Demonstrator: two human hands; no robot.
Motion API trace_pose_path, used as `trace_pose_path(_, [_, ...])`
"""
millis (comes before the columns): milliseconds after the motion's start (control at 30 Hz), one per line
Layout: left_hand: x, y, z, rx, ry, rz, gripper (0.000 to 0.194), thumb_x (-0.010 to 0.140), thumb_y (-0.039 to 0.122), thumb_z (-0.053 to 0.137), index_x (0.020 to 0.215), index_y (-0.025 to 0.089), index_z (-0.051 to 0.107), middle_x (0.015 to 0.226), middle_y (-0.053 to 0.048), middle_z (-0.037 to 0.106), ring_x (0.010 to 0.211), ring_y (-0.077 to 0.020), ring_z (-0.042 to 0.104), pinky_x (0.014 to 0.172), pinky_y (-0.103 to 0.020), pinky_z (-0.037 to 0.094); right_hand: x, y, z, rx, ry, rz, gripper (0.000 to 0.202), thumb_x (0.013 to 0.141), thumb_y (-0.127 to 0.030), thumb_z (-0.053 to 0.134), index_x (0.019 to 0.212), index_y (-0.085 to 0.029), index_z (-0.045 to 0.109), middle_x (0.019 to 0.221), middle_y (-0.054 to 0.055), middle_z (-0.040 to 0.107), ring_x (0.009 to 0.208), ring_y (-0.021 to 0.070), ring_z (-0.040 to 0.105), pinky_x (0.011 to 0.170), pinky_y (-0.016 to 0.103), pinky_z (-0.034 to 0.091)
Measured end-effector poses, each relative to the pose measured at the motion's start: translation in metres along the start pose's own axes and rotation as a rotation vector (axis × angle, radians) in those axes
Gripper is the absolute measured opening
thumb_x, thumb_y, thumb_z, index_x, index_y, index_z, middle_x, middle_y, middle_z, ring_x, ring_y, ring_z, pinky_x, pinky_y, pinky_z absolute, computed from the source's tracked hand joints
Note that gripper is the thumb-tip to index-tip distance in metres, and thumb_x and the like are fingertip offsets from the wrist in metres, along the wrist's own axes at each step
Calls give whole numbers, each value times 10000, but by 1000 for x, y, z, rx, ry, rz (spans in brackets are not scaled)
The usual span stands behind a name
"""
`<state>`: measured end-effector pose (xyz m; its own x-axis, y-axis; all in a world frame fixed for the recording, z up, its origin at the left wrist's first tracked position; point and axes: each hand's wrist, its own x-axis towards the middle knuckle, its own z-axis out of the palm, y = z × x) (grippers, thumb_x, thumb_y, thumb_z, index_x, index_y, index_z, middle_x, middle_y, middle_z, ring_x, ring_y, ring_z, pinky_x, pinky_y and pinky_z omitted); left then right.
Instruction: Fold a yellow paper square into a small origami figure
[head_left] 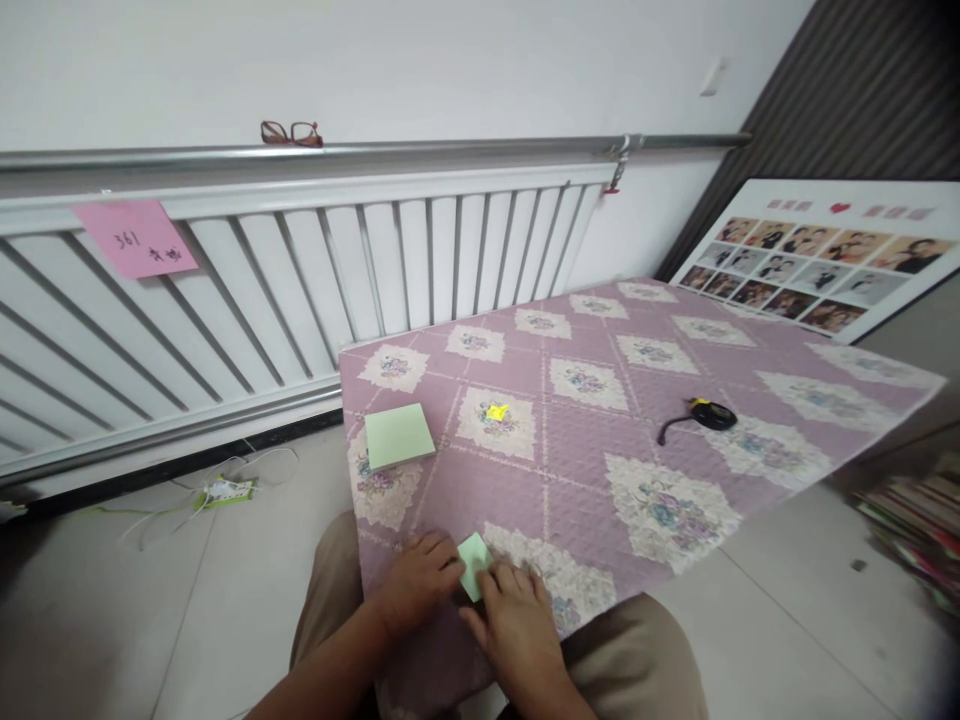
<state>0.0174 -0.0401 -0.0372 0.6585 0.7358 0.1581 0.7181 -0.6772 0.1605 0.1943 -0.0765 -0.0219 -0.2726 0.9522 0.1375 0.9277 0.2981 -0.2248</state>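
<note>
A small folded piece of light green paper (pixel 472 555) lies on the tablecloth near the table's front edge. My left hand (pixel 424 575) has its curled fingers at the paper's left edge. From the right, the fingertips of my right hand (pixel 519 612) press on the other edge, so the paper sits between both hands. A square pad of light green paper (pixel 399 434) rests to the upper left of my hands. Beyond them is a small yellow folded paper shape (pixel 496 411).
The purple flowered tablecloth (pixel 510 490) covers the table. A black and yellow tape measure (pixel 711 413) with a strap lies on the right. A white radiator (pixel 405 260) runs along the wall, under a pipe holding glasses (pixel 292 134). A photo board (pixel 817 260) leans at the far right.
</note>
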Motion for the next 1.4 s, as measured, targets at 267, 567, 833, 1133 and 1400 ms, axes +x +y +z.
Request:
trace_pose_path(267, [13,4,-39,-468,-46,-274,162,898,196,443,920,203,603,914,3,624,862,-142,554,767,-254,418,14,5,-19,460,-6,44,203,885,-215,415,803,-211,601,756,30,619,722,180,590,656,276,458])
trace_pose_path(567, [8,-5,-27,-521,-281,-474,203,807,176,451,894,201,633,913,-5,672,854,-170,601,725,-253,425,22,14,12,515,-76,141,119,836,-206,469,878,-221,580,669,-22,616,615,150,595,569,232,425])
trace_pose_path(833, [4,0,-18,-284,-322,-514,121,839,259,481,908,202,563,953,-54,616,889,-234,573,762,-333,413,20,13,18,259,-9,17,124,839,-171,506,876,-213,617,895,78,602,895,246,544,789,359,415])
trace_pose_path(1133, [1,-6,-19,-267,-293,-290,129,859,160,471,903,210,581,998,-34,575,982,-204,510,859,-325,387,4,3,14,272,-92,-170,229,770,-175,648,992,-221,620,941,47,618,902,221,555,827,341,427])
trace_pose_path(1400, [-16,-16,-24,-378,-214,-91,306,771,195,610,1070,241,560,1087,-33,564,1025,-210,487,898,-334,377,-3,1,9,337,-174,-115,448,658,-174,760,1075,-241,610,1082,65,599,1008,266,526,876,393,399])
